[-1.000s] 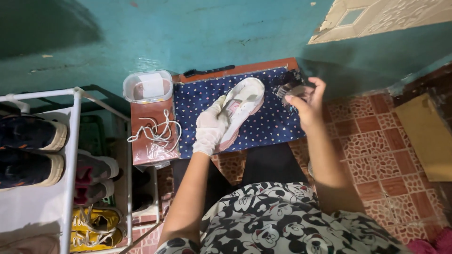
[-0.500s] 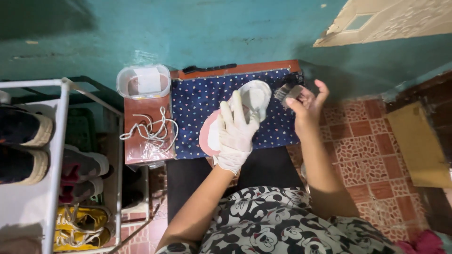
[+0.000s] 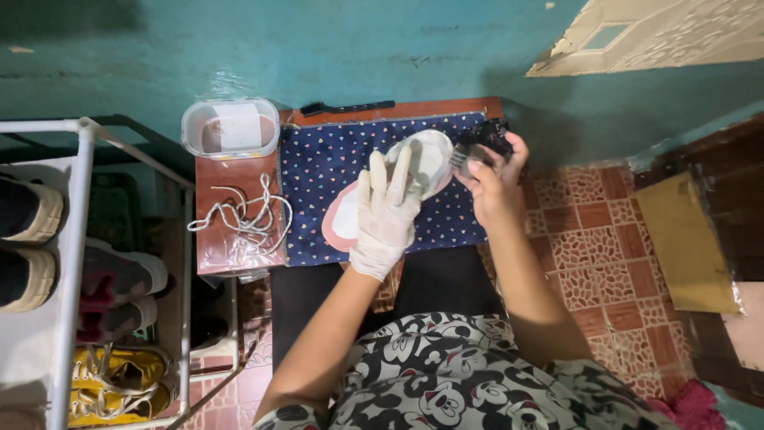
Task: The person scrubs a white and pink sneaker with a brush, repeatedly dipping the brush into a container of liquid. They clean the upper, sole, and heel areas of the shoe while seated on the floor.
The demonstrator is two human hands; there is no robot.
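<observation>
While seated at the small brown table [image 3: 231, 239], white-gloved left hand [image 3: 387, 211] gripped the white-soled pink shoe [image 3: 422, 163] over navy dotted cloth [image 3: 334, 159], bare right hand [image 3: 493, 179] clenched around dark bristled brush [image 3: 481, 142], loose white laces [image 3: 243, 219] alongside.

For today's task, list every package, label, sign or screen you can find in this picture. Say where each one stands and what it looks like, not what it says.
Clear plastic tub: back left corner of the small wooden table, beside the dotted blue cloth; rounded rectangle.
White label: on the tub's lid; plain rectangle, any print too small to tell.
No signs or screens in view.
</observation>
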